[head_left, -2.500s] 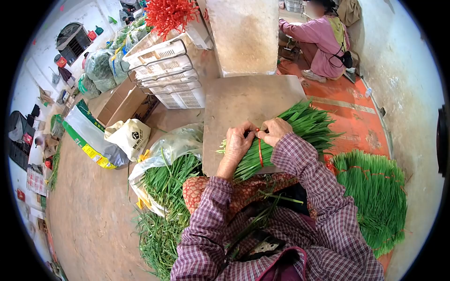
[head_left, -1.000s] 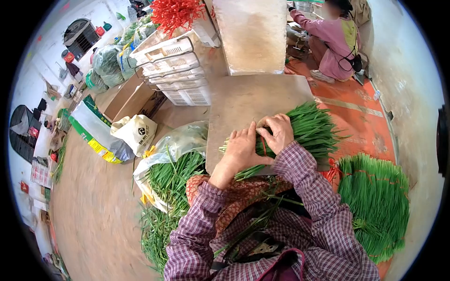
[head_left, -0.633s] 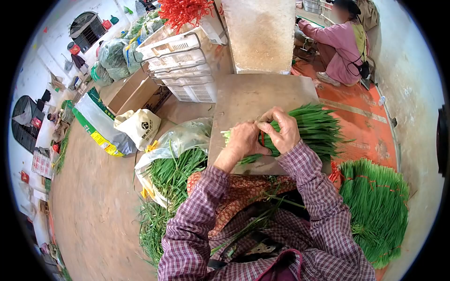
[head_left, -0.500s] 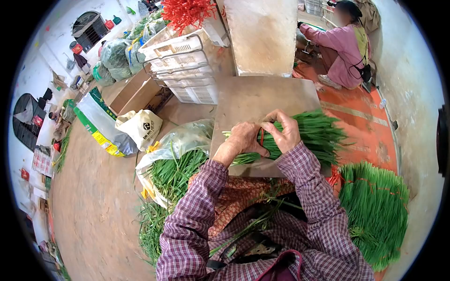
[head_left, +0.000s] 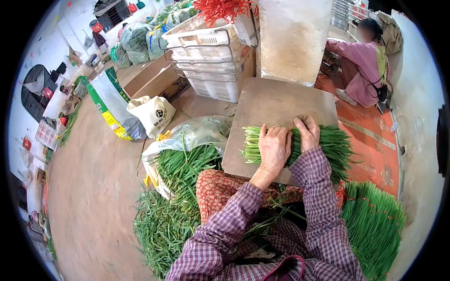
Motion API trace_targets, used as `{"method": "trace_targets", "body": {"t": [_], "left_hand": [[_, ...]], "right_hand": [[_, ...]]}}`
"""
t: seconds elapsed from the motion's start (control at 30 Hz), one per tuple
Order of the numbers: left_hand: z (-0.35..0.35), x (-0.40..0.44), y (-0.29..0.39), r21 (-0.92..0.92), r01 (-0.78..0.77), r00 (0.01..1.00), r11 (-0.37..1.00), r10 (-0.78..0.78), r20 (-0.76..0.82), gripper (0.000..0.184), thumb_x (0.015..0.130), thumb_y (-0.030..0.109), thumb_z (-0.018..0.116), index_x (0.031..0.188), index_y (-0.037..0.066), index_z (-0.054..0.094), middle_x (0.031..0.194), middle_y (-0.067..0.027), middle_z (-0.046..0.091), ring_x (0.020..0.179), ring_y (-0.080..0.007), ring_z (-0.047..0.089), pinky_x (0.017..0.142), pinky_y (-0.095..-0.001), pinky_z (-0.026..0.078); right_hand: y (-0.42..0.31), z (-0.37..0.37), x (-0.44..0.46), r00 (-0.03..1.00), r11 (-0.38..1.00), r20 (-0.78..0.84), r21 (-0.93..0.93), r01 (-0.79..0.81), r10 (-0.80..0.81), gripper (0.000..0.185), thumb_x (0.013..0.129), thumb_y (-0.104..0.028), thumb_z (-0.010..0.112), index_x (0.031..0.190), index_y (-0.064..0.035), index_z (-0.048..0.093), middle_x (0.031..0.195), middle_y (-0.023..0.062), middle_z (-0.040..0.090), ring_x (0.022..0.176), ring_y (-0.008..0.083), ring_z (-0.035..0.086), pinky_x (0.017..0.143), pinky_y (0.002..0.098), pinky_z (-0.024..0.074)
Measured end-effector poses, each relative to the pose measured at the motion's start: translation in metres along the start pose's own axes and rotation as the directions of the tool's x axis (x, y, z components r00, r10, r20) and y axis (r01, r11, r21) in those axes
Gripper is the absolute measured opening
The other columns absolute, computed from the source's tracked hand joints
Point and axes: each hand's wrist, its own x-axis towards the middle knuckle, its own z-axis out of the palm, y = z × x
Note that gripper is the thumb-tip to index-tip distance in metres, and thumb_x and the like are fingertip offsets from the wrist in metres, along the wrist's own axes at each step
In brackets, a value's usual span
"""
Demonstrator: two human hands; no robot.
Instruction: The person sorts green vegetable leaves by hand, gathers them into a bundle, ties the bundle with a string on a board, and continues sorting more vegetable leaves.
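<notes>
A bunch of green chives (head_left: 333, 145) lies across a brown board (head_left: 281, 100) in front of me, pale stem ends to the left and leafy tips to the right. My left hand (head_left: 275, 149) is closed over its stem part, fingers curled over the top. Just to the right, my right hand (head_left: 307, 132) has thumb and fingers pinched together against the bunch. Whatever is in that pinch is hidden. No red tie shows on this bunch now.
Loose greens (head_left: 183, 164) fill a plastic bag at my left, with a heap (head_left: 164, 234) below. Tied chives (head_left: 375, 229) stand at lower right. White crates (head_left: 211, 89) with red ties (head_left: 220, 10) are behind. Another person (head_left: 358, 70) sits at far right by the wall.
The view has shifted left, so the scene sits farther right. My left hand has moved along the bunch toward my right hand, exposing the pale stem ends. The red tie between my hands is hidden now.
</notes>
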Motion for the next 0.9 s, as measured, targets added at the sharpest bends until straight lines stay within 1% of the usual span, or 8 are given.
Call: {"method": "trace_targets", "body": {"t": [0.2, 0.33, 0.43, 0.47, 0.6, 0.73, 0.83, 0.9], "left_hand": [[0.007, -0.010, -0.012, -0.037, -0.064, 0.996, 0.997, 0.062, -0.059, 0.008, 0.079, 0.010, 0.064, 0.084, 0.005, 0.066, 0.093, -0.0069, 0.068, 0.094, -0.0233, 0.062, 0.098, -0.0473, 0.036], [0.010, -0.010, -0.019, -0.080, -0.042, 0.997, 0.996, 0.037, -0.061, 0.007, 0.079, 0.011, 0.064, 0.084, 0.006, 0.067, 0.093, -0.0049, 0.068, 0.095, -0.0215, 0.062, 0.098, -0.0465, 0.035], [0.010, -0.011, -0.022, -0.095, -0.055, 0.996, 0.994, 0.048, -0.077, 0.007, 0.079, 0.011, 0.064, 0.084, 0.007, 0.067, 0.093, -0.0039, 0.068, 0.095, -0.0207, 0.062, 0.099, -0.0458, 0.035], [0.009, -0.012, -0.021, -0.103, -0.063, 0.995, 0.993, 0.055, -0.081, 0.007, 0.079, 0.011, 0.064, 0.084, 0.007, 0.067, 0.093, -0.0037, 0.068, 0.095, -0.0206, 0.062, 0.099, -0.0455, 0.035], [0.011, -0.014, -0.023, -0.080, -0.086, 0.991, 0.993, 0.077, -0.105, 0.008, 0.079, 0.011, 0.063, 0.085, 0.006, 0.067, 0.091, -0.0057, 0.068, 0.094, -0.0226, 0.062, 0.099, -0.0460, 0.035], [0.012, -0.015, -0.025, -0.040, -0.108, 0.992, 0.993, 0.104, -0.073, 0.013, 0.081, 0.013, 0.063, 0.090, 0.005, 0.067, 0.093, -0.0082, 0.067, 0.100, -0.0257, 0.060, 0.104, -0.0488, 0.029], [-0.025, -0.021, -0.002, 0.093, -0.135, 0.985, 0.986, 0.144, -0.095, 0.020, 0.081, 0.012, 0.063, 0.099, 0.003, 0.066, 0.106, -0.0101, 0.064, 0.111, -0.0286, 0.055, 0.105, -0.0491, 0.028], [-0.056, -0.035, 0.007, 0.051, -0.106, 0.988, 0.993, 0.111, -0.109, 0.023, 0.081, 0.009, 0.062, 0.103, 0.003, 0.064, 0.110, -0.0113, 0.061, 0.113, -0.0287, 0.052, 0.102, -0.0462, 0.032]], "right_hand": [[0.011, 0.003, 0.006, 0.995, 0.992, -0.092, 0.122, -0.032, 0.044, 0.008, 0.085, -0.007, 0.063, 0.090, -0.0020, 0.061, 0.084, 0.0019, 0.061, 0.080, 0.0100, 0.055, 0.078, 0.0252, 0.0442], [-0.006, -0.001, 0.006, 1.000, 0.984, -0.025, -0.179, -0.021, 0.017, 0.019, 0.084, -0.017, 0.067, 0.091, -0.0006, 0.063, 0.085, 0.0061, 0.065, 0.078, 0.0138, 0.060, 0.073, 0.0279, 0.0469], [-0.033, -0.003, -0.009, 0.998, 0.636, -0.063, -0.770, -0.049, 0.000, 0.055, 0.078, -0.048, 0.065, 0.092, 0.0045, 0.063, 0.082, 0.0216, 0.066, 0.075, 0.0313, 0.066, 0.065, 0.0387, 0.0494], [-0.025, -0.003, -0.014, 0.994, 0.596, -0.023, -0.801, 0.048, -0.111, 0.049, 0.080, -0.047, 0.063, 0.088, 0.0018, 0.064, 0.081, 0.0203, 0.066, 0.073, 0.0332, 0.065, 0.066, 0.0408, 0.0490], [-0.030, 0.015, -0.027, 0.994, 0.536, 0.052, -0.838, 0.096, -0.097, 0.026, 0.077, -0.032, 0.066, 0.081, -0.0061, 0.067, 0.077, 0.0171, 0.064, 0.070, 0.0342, 0.062, 0.063, 0.0424, 0.0483], [-0.016, 0.016, -0.029, 0.957, 0.478, 0.070, -0.855, 0.203, -0.280, 0.025, 0.080, -0.028, 0.064, 0.079, -0.0040, 0.062, 0.073, 0.0169, 0.062, 0.067, 0.0347, 0.060, 0.061, 0.0432, 0.0466], [-0.021, 0.024, -0.034, 0.984, 0.642, -0.001, -0.758, 0.116, -0.178, 0.022, 0.082, -0.025, 0.062, 0.078, -0.0032, 0.060, 0.072, 0.0183, 0.060, 0.064, 0.0368, 0.058, 0.059, 0.0427, 0.0463], [-0.024, 0.031, -0.036, 0.988, 0.879, -0.097, -0.452, -0.152, 0.121, 0.019, 0.090, -0.019, 0.056, 0.090, -0.0003, 0.060, 0.073, 0.0126, 0.063, 0.058, 0.0216, 0.062, 0.054, 0.0332, 0.0478]]}}
